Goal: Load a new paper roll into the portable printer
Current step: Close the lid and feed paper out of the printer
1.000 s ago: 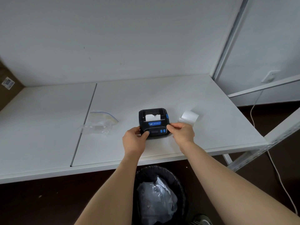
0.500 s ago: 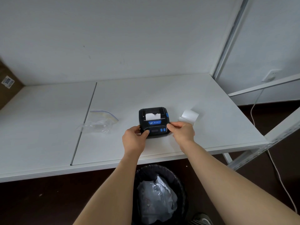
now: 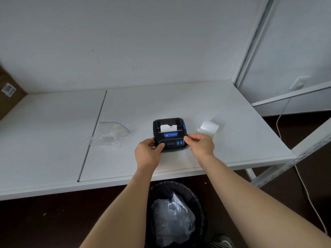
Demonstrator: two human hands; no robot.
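Note:
A small black portable printer (image 3: pixel 169 133) with blue buttons sits on the white table (image 3: pixel 179 104), its lid closed. A torn strip of white paper (image 3: pixel 168 128) sticks out of its slot. My left hand (image 3: pixel 148 152) grips its front-left corner, thumb on the front panel. My right hand (image 3: pixel 201 145) holds its right side with fingertips at the corner. A loose white paper roll (image 3: pixel 209 129) lies just right of the printer, behind my right hand.
A crumpled clear zip bag (image 3: pixel 109 135) lies left of the printer, near a seam in the tabletop. A black bin with a plastic liner (image 3: pixel 175 217) stands under the table's front edge. A white cable (image 3: pixel 304 185) hangs at the right by the metal frame.
Both hands stay on the printer; the printer has barely shifted, and my left thumb rests a little further onto the front panel.

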